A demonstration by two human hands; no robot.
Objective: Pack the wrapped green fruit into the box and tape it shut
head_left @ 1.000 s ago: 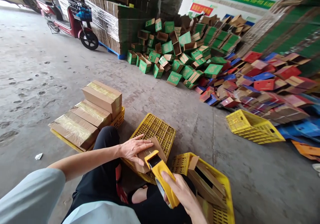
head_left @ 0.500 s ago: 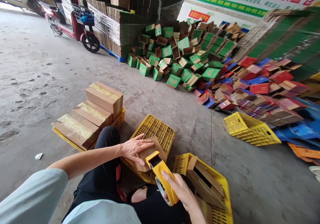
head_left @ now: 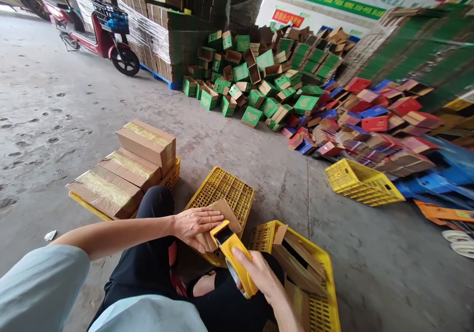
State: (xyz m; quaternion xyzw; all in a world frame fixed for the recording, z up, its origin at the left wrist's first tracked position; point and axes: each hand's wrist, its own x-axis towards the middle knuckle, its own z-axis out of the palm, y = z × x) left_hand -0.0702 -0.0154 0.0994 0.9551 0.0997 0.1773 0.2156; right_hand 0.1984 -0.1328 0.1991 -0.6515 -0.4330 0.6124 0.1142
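My left hand (head_left: 196,225) lies with its fingers stretched out on a small brown cardboard box (head_left: 230,214). That box rests on a yellow plastic crate (head_left: 228,181), whose grid surface faces up in front of my knees. Held in my right hand (head_left: 261,275) is a yellow tape dispenser (head_left: 240,260) with a roll of tape in it. Its black-and-yellow head is over the near right part of the box; whether it touches the cardboard I cannot tell. My left hand hides much of the box's left side.
Taped cardboard boxes (head_left: 113,186) sit on another yellow crate at the left. On my right, a yellow crate (head_left: 329,268) holds open cartons (head_left: 301,268). Farther off lie heaped green boxes (head_left: 252,116), red and blue boxes (head_left: 374,124), a tilted crate (head_left: 361,181) and a parked scooter (head_left: 98,36).
The whole view has shifted a little, so the surroundings sit farther left and slightly higher. My left hand stays on the box, and the tape dispenser stays in my right hand.
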